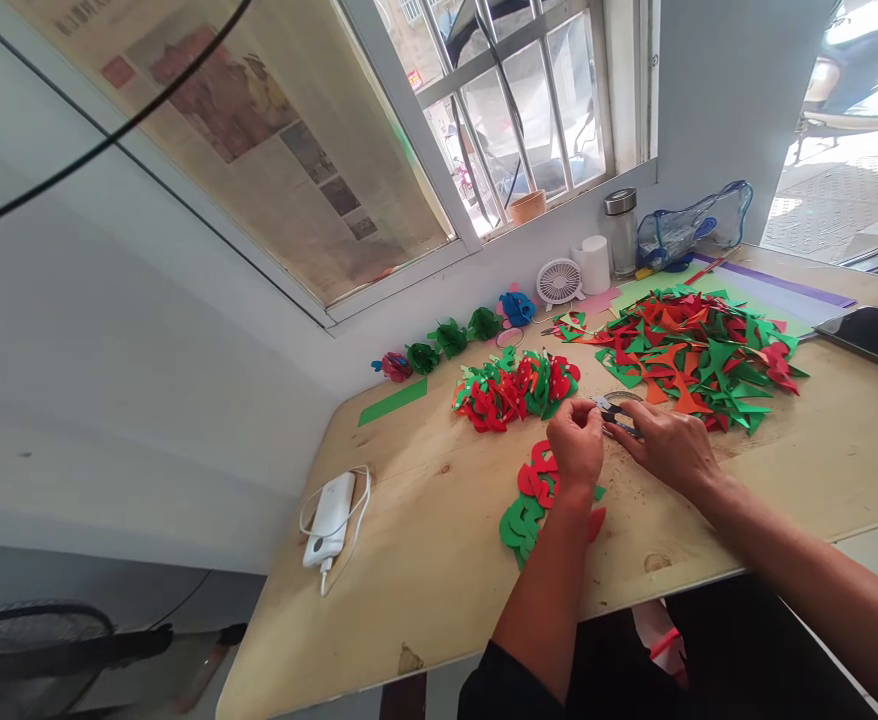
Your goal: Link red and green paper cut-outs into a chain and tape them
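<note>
My right hand grips small pliers with dark handles and metal jaws, which point at my left hand. The fingers of my left hand are pinched together at the tip of the jaws; what they hold is too small to make out. Under and beside my left forearm lie red cut-out pieces and green cut-out pieces, partly hidden by the arm. Just beyond my left hand is a heap of red and green pieces with white dots.
A large pile of red, green and orange scraps spreads at the right. A phone lies on the right edge. At the left rests a white power bank with a cable. A small fan and a glass bottle stand along the wall.
</note>
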